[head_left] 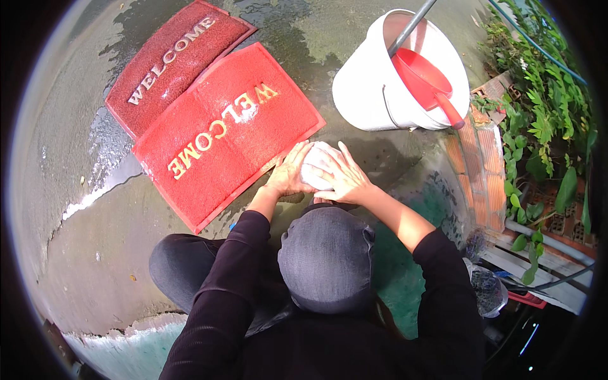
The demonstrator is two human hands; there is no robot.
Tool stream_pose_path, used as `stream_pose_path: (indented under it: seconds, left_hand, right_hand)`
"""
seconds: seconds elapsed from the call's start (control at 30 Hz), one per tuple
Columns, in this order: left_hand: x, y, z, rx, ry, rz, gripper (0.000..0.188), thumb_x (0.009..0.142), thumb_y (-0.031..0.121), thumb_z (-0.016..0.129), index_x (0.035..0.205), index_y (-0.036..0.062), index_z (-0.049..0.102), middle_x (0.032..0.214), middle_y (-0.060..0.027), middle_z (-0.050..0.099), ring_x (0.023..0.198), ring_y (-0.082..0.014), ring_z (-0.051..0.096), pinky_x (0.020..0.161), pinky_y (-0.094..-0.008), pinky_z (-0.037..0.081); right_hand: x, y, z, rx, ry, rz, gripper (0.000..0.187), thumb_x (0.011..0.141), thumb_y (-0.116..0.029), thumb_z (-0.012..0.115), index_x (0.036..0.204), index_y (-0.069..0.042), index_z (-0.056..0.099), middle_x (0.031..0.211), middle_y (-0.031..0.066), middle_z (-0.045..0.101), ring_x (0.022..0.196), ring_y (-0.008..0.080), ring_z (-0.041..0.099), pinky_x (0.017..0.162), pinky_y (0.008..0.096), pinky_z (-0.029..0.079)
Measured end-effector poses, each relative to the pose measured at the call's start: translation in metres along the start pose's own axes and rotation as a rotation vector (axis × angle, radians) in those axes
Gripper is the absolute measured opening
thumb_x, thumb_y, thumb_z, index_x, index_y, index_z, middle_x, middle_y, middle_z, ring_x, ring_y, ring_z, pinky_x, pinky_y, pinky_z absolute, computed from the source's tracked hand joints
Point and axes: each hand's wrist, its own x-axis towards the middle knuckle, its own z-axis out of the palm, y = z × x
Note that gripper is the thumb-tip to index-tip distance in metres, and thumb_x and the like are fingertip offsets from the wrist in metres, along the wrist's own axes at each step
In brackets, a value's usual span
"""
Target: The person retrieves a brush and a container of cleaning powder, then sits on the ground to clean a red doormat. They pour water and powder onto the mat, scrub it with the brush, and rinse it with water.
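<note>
"Where's the white bundle (pixel 312 166)?"

"Between both hands, with the person's knees at six o'clock. (Cloth or something else, I can't tell; fingers hide much of it.)"

"How do the hands stand?"

"The left hand (pixel 286 179) is half closed along its nine o'clock side. The right hand (pixel 350 185) reaches over from three o'clock, fingers spread across it. Together they have hold of it; whether anything supports it below is hidden."

"What's around?"

"A bright red mat (pixel 231 142) near the left hand at ten o'clock, a darker red mat (pixel 180 71) beyond it. At one o'clock, a white bucket (pixel 362 90) holding a red dipper (pixel 421 71), both mats and bucket on wet ground (pixel 98 237)."

"And the step?"

"I'd judge it's gripping or working the bundle two-handed. The next move calls for a secure hold before either hand lets go."
</note>
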Motion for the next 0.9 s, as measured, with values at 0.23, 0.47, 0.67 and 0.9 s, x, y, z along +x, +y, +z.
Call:
stream_pose_path:
  seconds: [0.23, 0.47, 0.67, 0.9]
  left_hand:
    - [0.002, -0.009, 0.02, -0.019, 0.095, 0.079, 0.11, 0.052, 0.049, 0.076, 0.139, 0.0149, 0.017, 0.145, -0.0075, 0.019, 0.135, -0.0241, 0.017, 0.103, -0.0552, 0.02]
    - [0.005, -0.017, 0.03, -0.054, 0.145, 0.083, 0.11, 0.054, 0.051, 0.074, 0.14, 0.0144, 0.016, 0.145, -0.0058, 0.019, 0.136, -0.0217, 0.015, 0.104, -0.0548, 0.019]
    - [0.002, 0.025, -0.065, 0.574, -0.44, -0.155, 0.108, 0.063, 0.043, 0.074, 0.142, 0.0173, 0.005, 0.147, -0.0051, 0.017, 0.135, -0.0249, 0.016, 0.099, -0.0639, 0.022]
    - [-0.038, 0.028, -0.182, 0.456, -0.234, -0.207, 0.084, 0.073, 0.048, 0.064, 0.138, 0.0105, 0.025, 0.137, -0.0136, 0.036, 0.125, -0.0298, 0.037, 0.101, -0.0393, 0.033]
  right_hand:
    - [0.009, -0.012, 0.051, 0.015, 0.385, 0.186, 0.052, 0.064, -0.039, 0.064, 0.113, -0.024, 0.055, 0.126, 0.0082, 0.044, 0.123, 0.0265, 0.037, 0.093, 0.0503, 0.025]
    - [0.009, -0.019, 0.045, -0.037, 0.365, 0.246, 0.055, 0.065, -0.037, 0.065, 0.117, -0.023, 0.052, 0.127, 0.0126, 0.041, 0.122, 0.0281, 0.035, 0.09, 0.0537, 0.027]
    - [0.023, -0.026, 0.024, 0.024, -0.104, 0.478, 0.081, 0.063, -0.045, 0.071, 0.132, -0.028, 0.033, 0.139, 0.0139, 0.017, 0.129, 0.0369, 0.014, 0.092, 0.0642, 0.025]
    - [-0.011, 0.008, -0.009, 0.132, -0.076, 0.797, 0.091, 0.052, -0.036, 0.077, 0.131, -0.028, 0.033, 0.135, 0.0121, 0.02, 0.127, 0.036, 0.017, 0.089, 0.0611, 0.034]
